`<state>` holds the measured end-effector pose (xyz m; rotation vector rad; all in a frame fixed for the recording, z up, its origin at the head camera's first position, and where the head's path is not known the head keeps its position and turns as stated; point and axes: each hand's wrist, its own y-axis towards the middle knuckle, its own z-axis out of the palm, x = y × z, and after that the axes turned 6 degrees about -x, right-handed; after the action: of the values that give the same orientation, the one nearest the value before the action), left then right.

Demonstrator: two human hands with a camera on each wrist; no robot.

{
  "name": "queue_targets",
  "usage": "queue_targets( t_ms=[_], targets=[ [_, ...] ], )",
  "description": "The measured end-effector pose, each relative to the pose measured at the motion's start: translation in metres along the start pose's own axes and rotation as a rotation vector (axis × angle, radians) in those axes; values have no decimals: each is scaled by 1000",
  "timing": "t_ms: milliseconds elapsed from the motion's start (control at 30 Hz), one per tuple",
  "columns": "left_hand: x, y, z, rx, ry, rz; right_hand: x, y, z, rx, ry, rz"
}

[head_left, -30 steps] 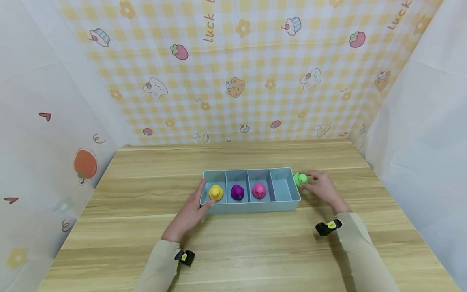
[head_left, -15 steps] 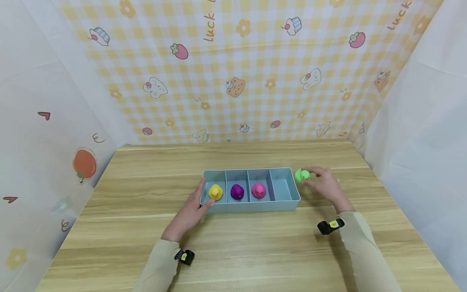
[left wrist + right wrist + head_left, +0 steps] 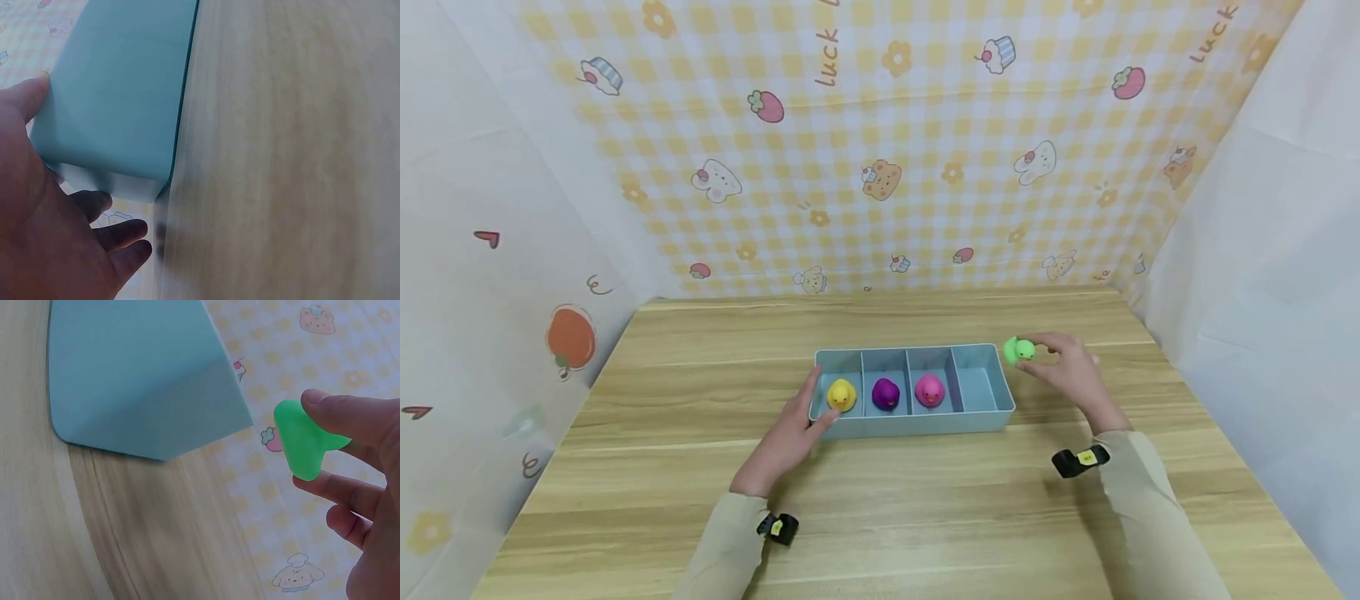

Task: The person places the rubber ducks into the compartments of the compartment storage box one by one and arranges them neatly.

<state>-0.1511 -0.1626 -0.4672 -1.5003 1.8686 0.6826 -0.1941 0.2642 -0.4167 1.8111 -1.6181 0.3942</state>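
A blue-grey box (image 3: 895, 427) with a row of compartments lies on the wooden table. Yellow (image 3: 841, 395), purple (image 3: 886, 394) and pink (image 3: 929, 390) toy ducks sit in its left three compartments; the rightmost compartment (image 3: 981, 387) is bare. At the box's left end, my left hand (image 3: 784, 442) holds the corner, thumb at the front rim and index finger along the end wall. In the left wrist view its other fingers (image 3: 122, 236) hang beside the box end. My right hand (image 3: 1067, 371) pinches a green toy duck (image 3: 1019, 350) between thumb and fingers, just off the box's right end.
The wooden table (image 3: 910, 517) extends in front of the box and to both sides. Behind it hangs a yellow checked cloth (image 3: 917, 208), and white sheets stand left (image 3: 490, 375) and right (image 3: 1277, 292). Both wrists wear small black cameras.
My right hand first moved the green duck slightly right, away from the box's end, then raised it a little. The left hand and the box have stayed in place.
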Motion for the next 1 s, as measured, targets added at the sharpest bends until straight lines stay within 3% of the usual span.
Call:
queue_targets(
  t_ms=[767, 1000],
  targets=[
    [0, 0, -2, -4, -11, 6, 32, -1, 18, 111, -38, -57],
    [-1, -1, -1, -7, -10, 5, 38, -2, 25, 144, -120, -85]
  ],
)
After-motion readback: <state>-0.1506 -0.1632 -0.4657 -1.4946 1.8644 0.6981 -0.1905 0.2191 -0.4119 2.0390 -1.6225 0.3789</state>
